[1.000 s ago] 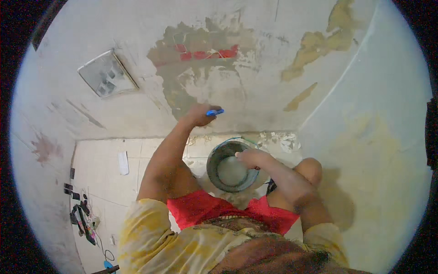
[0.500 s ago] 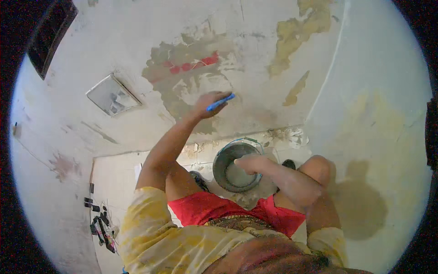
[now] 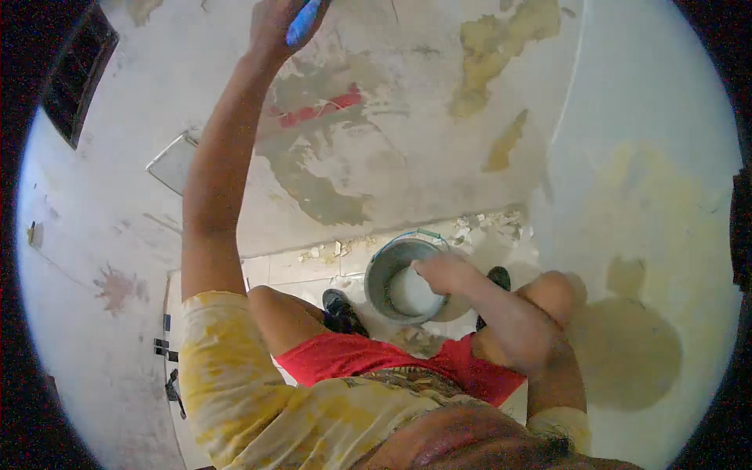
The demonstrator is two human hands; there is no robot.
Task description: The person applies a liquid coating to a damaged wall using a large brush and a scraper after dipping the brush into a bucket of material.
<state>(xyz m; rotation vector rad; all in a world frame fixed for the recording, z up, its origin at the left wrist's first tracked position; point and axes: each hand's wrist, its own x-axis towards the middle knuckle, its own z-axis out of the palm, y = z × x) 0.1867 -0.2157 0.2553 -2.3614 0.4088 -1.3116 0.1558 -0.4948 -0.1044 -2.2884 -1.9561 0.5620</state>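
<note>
My left hand (image 3: 283, 25) is raised high against the far wall at the top edge, its fingers wrapped round a tool with a blue handle (image 3: 304, 23). The working end of this tool is hidden or out of view. Between my knees a grey bucket (image 3: 377, 291) stands on the floor, holding a whitish, cloudy liquid (image 3: 413, 294). My right hand (image 3: 443, 272) is closed over the bucket's right rim, with the thumb side inward above the liquid. Below my left hand, the wall (image 3: 423, 168) shows bare grey-green patches (image 3: 329, 200) and a red strip (image 3: 317, 110).
Flakes of scraped coating (image 3: 489, 225) lie along the wall's foot. My dark shoes (image 3: 341, 312) flank the bucket. A framed panel (image 3: 171, 163) sits on the wall behind my left arm. A pale side wall (image 3: 658, 211) stands close on my right. Small dark items (image 3: 174, 385) lie at the left.
My left hand has moved up and to the left along the wall with the blue-handled tool, and that arm is now stretched out. My right hand stays at the bucket's rim.
</note>
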